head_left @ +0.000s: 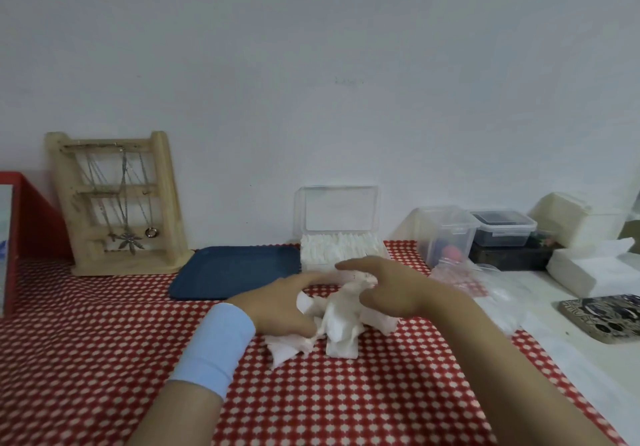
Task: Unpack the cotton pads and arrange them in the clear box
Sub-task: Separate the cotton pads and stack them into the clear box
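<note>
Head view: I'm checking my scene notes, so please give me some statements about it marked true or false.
1. The clear plastic box has its lid raised. True.
2. The dark blue tray holds cotton pads. False: the loose white cotton pads lie on the red dotted tablecloth, in front of it.
3. The light blue wristband is on the left wrist. True.
4. The wooden jewellery stand stands right of the box. False: it stands left of the tray.
</note>
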Demonstrator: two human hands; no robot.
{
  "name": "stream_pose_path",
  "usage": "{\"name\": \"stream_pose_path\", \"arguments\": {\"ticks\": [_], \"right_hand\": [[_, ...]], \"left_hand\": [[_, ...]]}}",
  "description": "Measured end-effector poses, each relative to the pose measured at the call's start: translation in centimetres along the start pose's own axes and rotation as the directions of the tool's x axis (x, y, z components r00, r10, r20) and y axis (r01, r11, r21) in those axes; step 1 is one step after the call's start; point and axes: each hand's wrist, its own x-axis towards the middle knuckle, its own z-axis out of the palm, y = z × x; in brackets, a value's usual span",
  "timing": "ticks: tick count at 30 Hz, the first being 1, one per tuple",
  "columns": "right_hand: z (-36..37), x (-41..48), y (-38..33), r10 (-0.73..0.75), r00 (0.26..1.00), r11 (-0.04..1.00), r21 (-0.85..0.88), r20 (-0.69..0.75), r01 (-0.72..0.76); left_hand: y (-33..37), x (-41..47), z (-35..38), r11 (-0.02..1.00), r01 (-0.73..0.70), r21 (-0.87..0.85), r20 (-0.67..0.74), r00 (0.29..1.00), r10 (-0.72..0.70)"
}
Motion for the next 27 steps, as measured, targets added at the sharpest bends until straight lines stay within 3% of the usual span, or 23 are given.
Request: {"name": "stream_pose_path", "arguments": {"ticks": [2,4,7,10,13,16,22,27], "right_hand": [[-0.3,0.4,-0.4,-0.064,0.996,0.998,-0.018,-0.053,0.064],[0.3,1.4,-0.6,-0.082,0.996,0.995,-0.063,0.023,0.083],[1.6,3.2,-0.4,-0.077,0.988,0.975,-0.200,0.132,0.102],[1.5,4.1,-0.3,-0.116,0.991,0.992,-0.044,0.059,0.119],[1.0,4.4,0.0,-0.122,0.992,0.957,0.259,-0.041,0.128],[1.0,4.5,0.1,-0.070,0.992,0.895,0.433,-0.103,0.108],[1.4,4.2,0.0,-0.016,0.991,0.799,0.595,-0.131,0.091],[2.4,4.7,-0.9,0.101,0.985,0.758,0.652,-0.139,0.014]], "left_hand": [[0.7,-1.0,-0.4,0.994,-0.034,-0.102,-0.076,0.997,0.026],[0.9,-1.1,-0.1,0.952,-0.112,-0.284,-0.228,0.973,0.046],[0.4,-0.8,1.2,0.927,-0.183,-0.329,-0.482,0.876,0.003],[-0.2,-0.6,2.1,0.912,-0.225,-0.343,-0.574,0.819,-0.014],[0.1,-0.9,2.1,0.784,-0.339,-0.520,-0.564,0.826,-0.017],[0.4,-1.1,2.0,0.635,-0.377,-0.674,-0.517,0.855,-0.041],[-0.2,-0.6,2.2,0.674,-0.282,-0.683,-0.464,0.880,-0.103],[-0.7,-0.9,2.5,0.548,-0.280,-0.788,-0.418,0.897,-0.143]]}}
